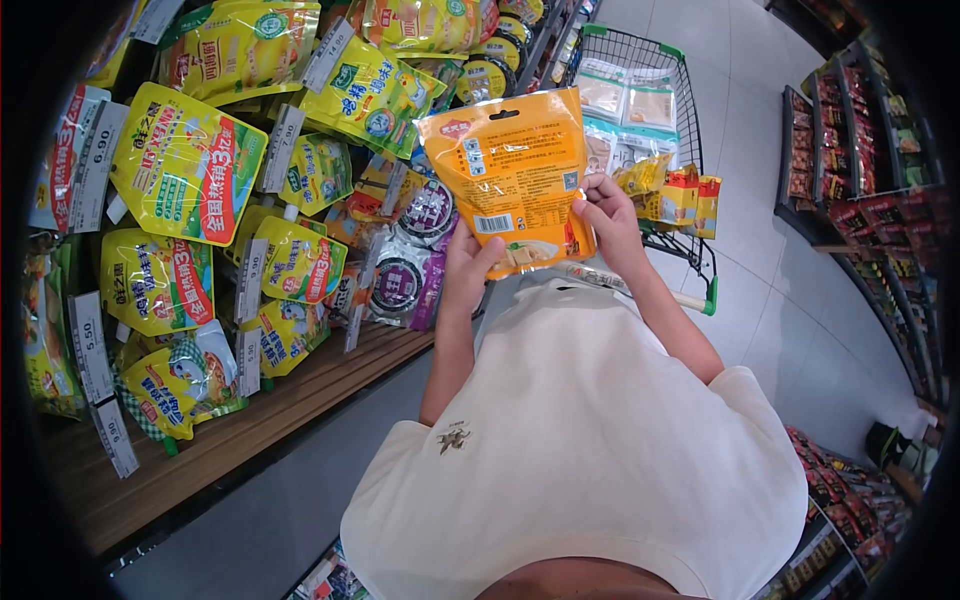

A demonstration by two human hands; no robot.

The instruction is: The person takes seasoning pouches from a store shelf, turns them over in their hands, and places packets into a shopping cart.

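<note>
One orange pouch [512, 187] points lengthwise forward, hole-end first.

A shop, supermarket type. Price tags [285, 150] hang among bright pouches [185, 165] left of the left hand [467, 265]; shopping cart [690, 115] just beyond the right hand [614, 224], stocked shelves [833, 130] farther right.

Yellow pouch [182, 165]: "3亿"; leftmost upper tag [97, 168]: "6.90"; middle tag [283, 150]: "7.90"; lower tag [90, 345]: "5.50"
</note>
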